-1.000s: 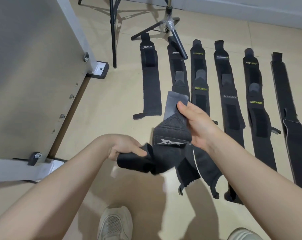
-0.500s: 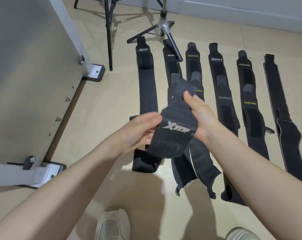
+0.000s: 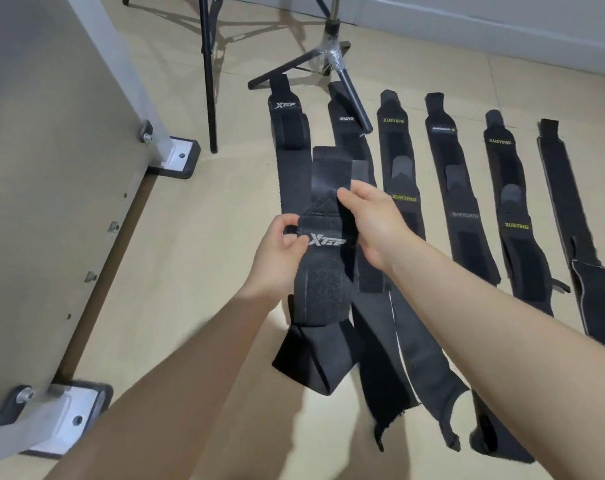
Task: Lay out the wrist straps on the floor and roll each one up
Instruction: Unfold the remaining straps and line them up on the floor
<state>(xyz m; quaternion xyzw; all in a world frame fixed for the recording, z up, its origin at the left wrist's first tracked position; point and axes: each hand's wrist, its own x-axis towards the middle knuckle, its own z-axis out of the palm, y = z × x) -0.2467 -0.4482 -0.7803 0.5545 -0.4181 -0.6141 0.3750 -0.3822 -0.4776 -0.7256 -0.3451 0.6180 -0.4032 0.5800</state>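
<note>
I hold a black XTEP wrist strap (image 3: 323, 271) above the floor, its lower end hanging folded. My left hand (image 3: 280, 251) pinches its left edge beside the logo. My right hand (image 3: 370, 223) grips its right side near the grey tab at the top. Several black straps lie flat in a row on the floor beyond: another XTEP strap (image 3: 290, 143) at the left, one partly under a tripod leg (image 3: 349, 133), two XUEYING straps (image 3: 398, 174) (image 3: 512, 202), a BOKEERSI strap (image 3: 464, 209) and a plain one (image 3: 571, 209) at the far right.
A grey panel on white metal feet (image 3: 176, 154) stands at the left. Black tripod legs (image 3: 349, 88) and a stand pole (image 3: 209, 81) rise at the back, near the straps' far ends. A white wall base runs along the top right. The floor is beige tile (image 3: 204, 237).
My left hand has come up from the strap's hanging end to its edge by the logo. The strap has been lifted and straightened, and the view has tilted forward.
</note>
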